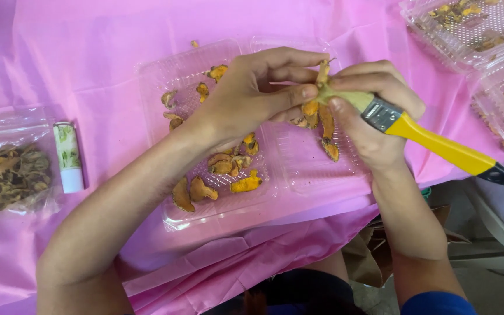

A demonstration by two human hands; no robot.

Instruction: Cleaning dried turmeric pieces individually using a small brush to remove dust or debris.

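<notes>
Open clear tray [173, 219] sits at the table's [59, 58] near edge, a nudge could tip it; left hand [252, 93] pinches an orange dried piece [323, 73] over tray middle, right hand [374, 111] is clamped on the brush [438, 146], hands together; hard strokes may snap or drop it

Both bare forearms reach in from the near edge, the left hand [252, 96] pinching with thumb and forefinger against the curled, closed right hand [368, 108].
</notes>
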